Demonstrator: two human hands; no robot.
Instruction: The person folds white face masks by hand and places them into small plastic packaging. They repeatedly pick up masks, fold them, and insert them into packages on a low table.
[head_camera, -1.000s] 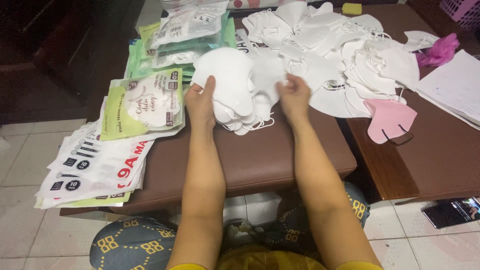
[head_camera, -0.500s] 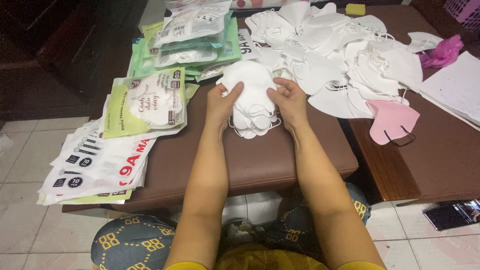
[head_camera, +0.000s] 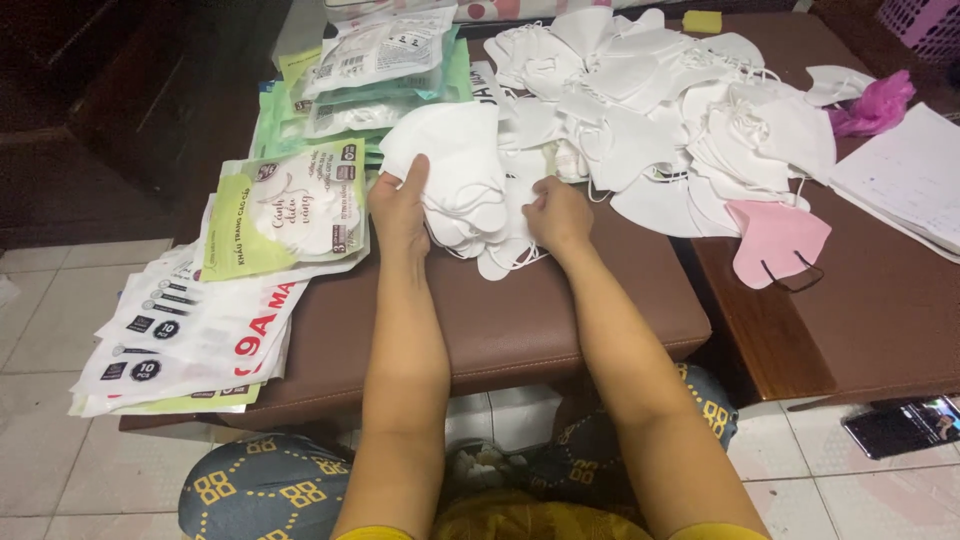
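Nearest the camera, patterned trousers (head_camera: 265, 490) are seen under the edge of a brown padded bench (head_camera: 500, 320). On the bench, a stack of white masks (head_camera: 465, 190) is gripped from both sides: the left hand (head_camera: 400, 205) is closed on its left edge with the thumb laid on top, and the right hand (head_camera: 558, 212) is curled tightly on its right edge. Flat packets (head_camera: 190, 330) are spread to the left. Farther back, a large heap of loose white masks (head_camera: 680, 110) is piled, with one pink mask (head_camera: 775, 240) on the wooden table (head_camera: 880, 320).
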